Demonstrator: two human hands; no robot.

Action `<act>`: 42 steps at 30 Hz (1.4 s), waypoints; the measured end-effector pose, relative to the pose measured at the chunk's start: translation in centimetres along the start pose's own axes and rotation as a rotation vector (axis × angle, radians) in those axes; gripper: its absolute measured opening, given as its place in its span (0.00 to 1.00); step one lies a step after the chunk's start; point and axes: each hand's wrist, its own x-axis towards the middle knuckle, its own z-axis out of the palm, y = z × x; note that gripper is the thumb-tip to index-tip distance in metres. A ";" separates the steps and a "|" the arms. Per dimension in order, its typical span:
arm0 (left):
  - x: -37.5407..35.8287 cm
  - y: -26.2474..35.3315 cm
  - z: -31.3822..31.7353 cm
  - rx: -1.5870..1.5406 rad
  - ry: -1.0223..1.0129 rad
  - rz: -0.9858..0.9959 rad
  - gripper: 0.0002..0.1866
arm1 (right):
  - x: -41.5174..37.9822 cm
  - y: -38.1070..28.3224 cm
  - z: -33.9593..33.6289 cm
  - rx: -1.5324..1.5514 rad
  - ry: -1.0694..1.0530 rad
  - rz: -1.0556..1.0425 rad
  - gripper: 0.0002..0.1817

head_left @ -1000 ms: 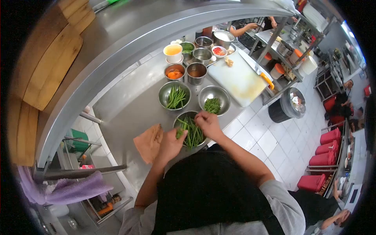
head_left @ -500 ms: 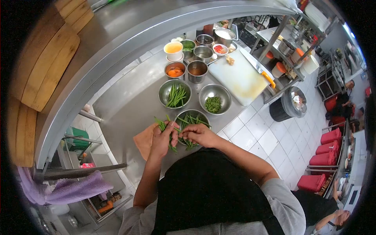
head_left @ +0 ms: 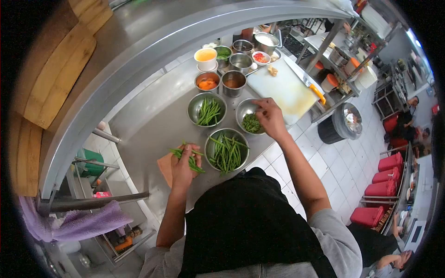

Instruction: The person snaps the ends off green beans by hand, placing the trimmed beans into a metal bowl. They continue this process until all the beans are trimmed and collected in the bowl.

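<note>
My left hand (head_left: 184,162) is closed around several green beans (head_left: 194,166), beside the near bowl. My right hand (head_left: 271,116) hangs over the right edge of a steel bowl (head_left: 241,105) that holds small green trimmings (head_left: 251,123). Its thumb and fingers are drawn together; anything between them is too small to make out. Long green beans lie in the near steel bowl (head_left: 208,160), close to my body. Another steel bowl (head_left: 191,109), farther off to the left, has more green beans in it.
A white cutting board (head_left: 278,88) with a yellow-handled knife (head_left: 317,92) lies at the right. Small pots, including one of orange pieces (head_left: 207,84), stand at the back. An orange cloth (head_left: 166,167) is under my left hand. A lined bin (head_left: 331,132) stands on the floor.
My right hand has left the beans at my left hand and moved up and right over the bowl of trimmings. My left hand has shifted slightly left, still holding beans, uncovering the near bowl.
</note>
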 end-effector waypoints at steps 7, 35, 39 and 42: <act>1.2 -2.4 -3.8 -0.251 0.031 -0.123 0.12 | -4.0 -0.8 4.9 -0.096 -0.412 -0.100 0.15; 0.9 -0.6 1.8 1.263 -0.312 0.320 0.14 | -6.0 -7.3 4.1 -0.153 -0.521 -0.393 0.11; 1.2 -1.6 1.7 1.264 -0.382 0.296 0.14 | -6.3 -6.7 5.2 -0.181 -0.458 -0.405 0.10; 0.9 -1.6 2.2 0.884 -0.286 0.191 0.15 | -5.9 -6.4 6.0 0.203 -0.416 -0.064 0.10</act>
